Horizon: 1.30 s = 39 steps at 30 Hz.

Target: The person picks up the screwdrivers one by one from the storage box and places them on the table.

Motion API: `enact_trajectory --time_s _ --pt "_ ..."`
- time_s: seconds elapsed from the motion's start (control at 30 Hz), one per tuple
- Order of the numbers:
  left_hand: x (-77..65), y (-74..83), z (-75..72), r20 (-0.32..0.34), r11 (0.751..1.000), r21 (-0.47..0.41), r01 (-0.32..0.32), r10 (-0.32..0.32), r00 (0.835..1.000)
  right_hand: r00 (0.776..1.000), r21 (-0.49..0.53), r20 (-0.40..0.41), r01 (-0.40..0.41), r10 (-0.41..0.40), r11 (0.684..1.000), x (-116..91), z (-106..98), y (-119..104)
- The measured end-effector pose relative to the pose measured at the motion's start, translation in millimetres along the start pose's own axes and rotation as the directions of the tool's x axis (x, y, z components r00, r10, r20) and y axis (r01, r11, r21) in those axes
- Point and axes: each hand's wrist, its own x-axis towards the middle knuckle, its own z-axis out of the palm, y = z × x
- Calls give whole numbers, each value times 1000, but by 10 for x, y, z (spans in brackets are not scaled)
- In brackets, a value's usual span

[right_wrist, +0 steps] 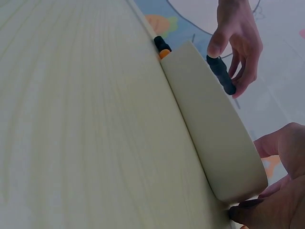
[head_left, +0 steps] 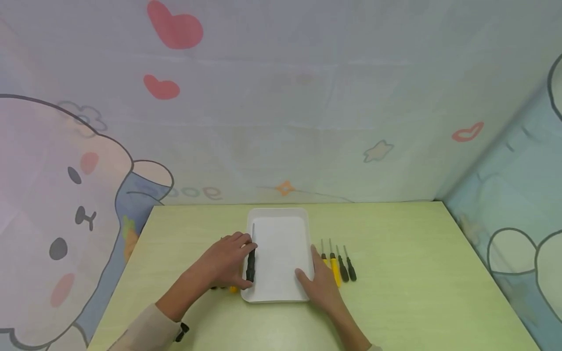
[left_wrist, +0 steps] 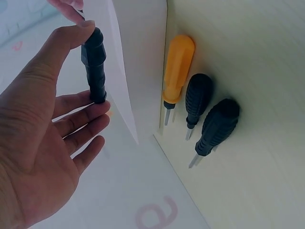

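Observation:
A screwdriver with a black handle [head_left: 250, 265] stands over the left side of a white tray [head_left: 281, 258]. My left hand [head_left: 229, 262] pinches its handle by the ends, thumb at one end and fingertips at the other; its thin shaft points toward the tray's far edge. At the tray's right side, my right hand [head_left: 325, 287] holds the rim, thumb over the inside and fingers along the outer wall. Beside the tray's left wall, in the left wrist view, lie a yellow-handled screwdriver [left_wrist: 179, 64] and two black-handled ones [left_wrist: 219, 126].
Right of the tray, several screwdrivers lie in a row on the pale green table [head_left: 395, 273], yellow handles [head_left: 335, 270] nearer the tray and black handles [head_left: 351, 270] farther out. A printed cloth backdrop [head_left: 285, 122] rises behind the table's far edge.

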Motion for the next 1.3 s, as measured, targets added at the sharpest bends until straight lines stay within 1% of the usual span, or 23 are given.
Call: enact_trajectory --time_s 0.17,0.37,0.5,0.67,0.83,1.0,1.3 --pt "-56 -25 -39 -17 1000 3 -8 8 1000 1000 1 6 0 0 1000 -6 -1 6" --pt "-83 -68 -51 -6 999 -16 33 -33 999 1000 1 4 9 -9 1000 3 -2 19" --pt "-106 -92 -63 -16 999 -31 40 -41 999 1000 2 6 5 -5 1000 2 -3 18" --pt "-154 -131 -79 -41 998 -41 37 -39 998 1000 1 4 2 -2 1000 -1 -6 11" --pt "-200 -164 -110 -47 999 -45 26 -29 998 1000 -3 4 -3 3 1000 0 -4 5" --pt "-221 -191 -124 -33 998 -57 33 -35 999 1000 -2 2 -7 7 1000 3 -3 7" --pt "-261 -239 -108 -7 995 -53 84 -85 996 1000 0 -6 3 -3 1000 -2 -1 19"
